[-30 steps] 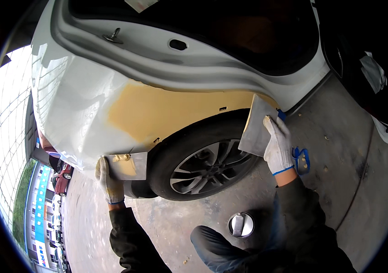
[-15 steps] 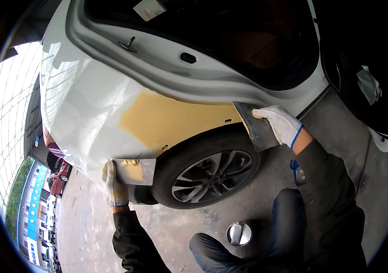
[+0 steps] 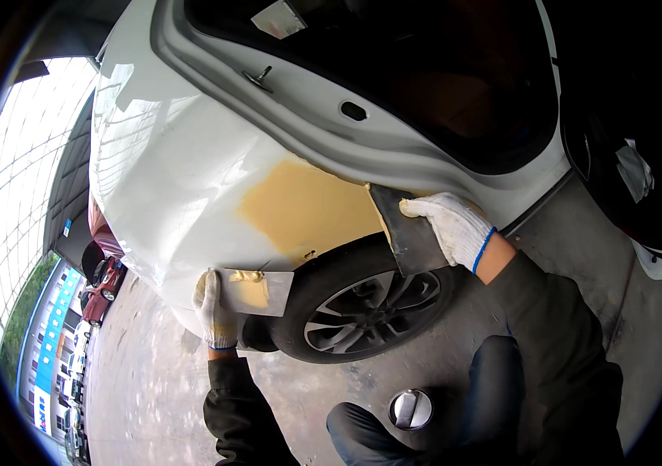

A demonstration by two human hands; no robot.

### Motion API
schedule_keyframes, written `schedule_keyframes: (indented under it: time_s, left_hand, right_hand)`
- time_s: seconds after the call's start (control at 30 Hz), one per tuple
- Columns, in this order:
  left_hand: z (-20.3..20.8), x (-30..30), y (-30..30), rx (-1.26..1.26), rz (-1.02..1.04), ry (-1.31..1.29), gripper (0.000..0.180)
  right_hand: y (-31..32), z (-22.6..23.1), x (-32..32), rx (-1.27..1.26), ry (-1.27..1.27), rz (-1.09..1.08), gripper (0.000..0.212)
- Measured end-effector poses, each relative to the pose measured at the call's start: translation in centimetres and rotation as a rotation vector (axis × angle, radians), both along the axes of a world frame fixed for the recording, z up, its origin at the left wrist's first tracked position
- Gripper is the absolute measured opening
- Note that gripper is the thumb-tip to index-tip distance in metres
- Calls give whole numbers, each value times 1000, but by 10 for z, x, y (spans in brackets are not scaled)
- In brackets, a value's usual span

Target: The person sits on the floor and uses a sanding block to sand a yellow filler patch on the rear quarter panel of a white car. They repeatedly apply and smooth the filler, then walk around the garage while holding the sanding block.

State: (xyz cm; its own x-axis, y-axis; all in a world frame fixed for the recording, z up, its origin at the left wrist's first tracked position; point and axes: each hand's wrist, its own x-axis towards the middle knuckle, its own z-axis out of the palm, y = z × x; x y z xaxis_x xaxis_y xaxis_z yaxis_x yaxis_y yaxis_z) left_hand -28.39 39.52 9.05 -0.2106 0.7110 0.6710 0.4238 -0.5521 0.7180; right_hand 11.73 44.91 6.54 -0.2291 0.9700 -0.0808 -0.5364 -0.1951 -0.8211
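My right hand (image 3: 449, 225), in a white knit glove with a blue cuff, grips a dark, flat putty spreader (image 3: 409, 233). The spreader's left edge carries a line of yellow filler and lies against the coated panel. Yellow body filler (image 3: 308, 206) covers part of the white car's rear quarter panel (image 3: 183, 179), above the wheel arch. My left hand (image 3: 213, 311), gloved too, is closed on a light-coloured mixing plate (image 3: 278, 291) with a lump of yellow filler (image 3: 249, 283) on it. The plate is held out just left of the tyre.
Below the panel is the car's wheel (image 3: 378, 314). The door opening (image 3: 424, 78) lies beyond it, with a metal door striker (image 3: 259, 78) on its frame. A round silver can (image 3: 410, 409) stands on the concrete floor (image 3: 308, 388) between my knees. Parked cars (image 3: 102, 287) are far left.
The spreader in my right hand has moved left across the filler, over the wheel arch. My left hand still holds the plate. The view has shifted a little.
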Motion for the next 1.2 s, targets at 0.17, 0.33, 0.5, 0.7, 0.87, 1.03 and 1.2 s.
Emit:
schedule_keyframes:
  time_s: [0.17,0.33,0.5,0.7,0.87,1.03,1.2]
  left_hand:
    - [2,-2,3,65,46,93,23]
    - [8,-2,4,452,275,823,20]
    - [6,6,-1,-18,-101,-112,29]
    - [8,3,1,-49,-176,-109,28]
    - [14,6,-6,-135,-192,-222,26]
    - [1,62,-49,-291,-260,-99,25]
    - [-37,134,-72,-339,-165,230,22]
  right_hand:
    - [-8,28,-17,25,-236,-74,33]
    - [9,30,-28,45,-229,-40,39]
    - [25,34,-42,131,-149,-42,34]
    - [26,75,-58,161,-263,-27,29]
    - [-3,88,-57,305,3,-81,22]
    - [-83,34,-41,584,-2,-84,20]
    - [-125,-31,-30,406,-206,-24,10]
